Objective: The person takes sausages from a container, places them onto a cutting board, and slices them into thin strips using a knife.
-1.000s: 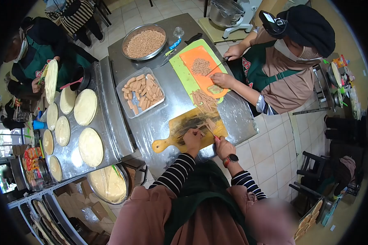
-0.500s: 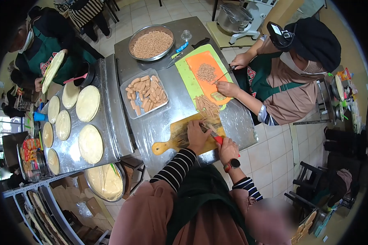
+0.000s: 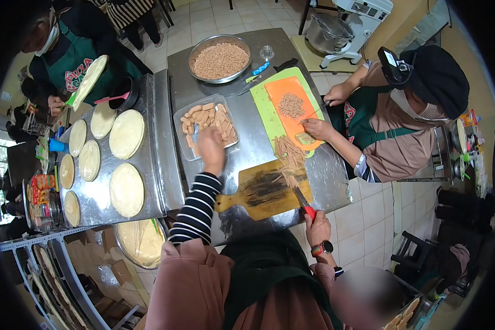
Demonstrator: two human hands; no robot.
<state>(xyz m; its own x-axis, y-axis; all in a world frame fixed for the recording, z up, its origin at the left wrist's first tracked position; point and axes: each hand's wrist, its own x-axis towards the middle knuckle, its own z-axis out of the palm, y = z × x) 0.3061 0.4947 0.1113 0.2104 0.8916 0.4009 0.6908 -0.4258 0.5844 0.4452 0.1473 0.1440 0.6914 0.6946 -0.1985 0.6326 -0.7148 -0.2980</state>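
My left hand [image 3: 212, 148] reaches over the near side of a clear plastic container [image 3: 180, 144] of short sausage pieces [image 3: 221, 116]. Its fingertips are among the pieces, partly hidden and blurred, so whether they grip one does not show. In my right hand [image 3: 317, 229] is a knife [image 3: 309, 210] with a red handle, its blade resting at the right end of a wooden cutting board [image 3: 253, 190]. Cut sausage strips [image 3: 289, 157] lie from the board's upper right corner onto the green mat [image 3: 265, 113] beyond it.
Across the table a co-worker [image 3: 393, 118] cuts sausage into bits on an orange board [image 3: 278, 96]. A metal bowl [image 3: 191, 69] of diced sausage stands at the back. Round dough bases [image 3: 127, 190] lie on the left table [image 3: 154, 165], where another person [image 3: 88, 66] holds one up.
My left hand has left the cutting board and moved up and left to the sausage container. The knife in my right hand has shifted slightly down and right.
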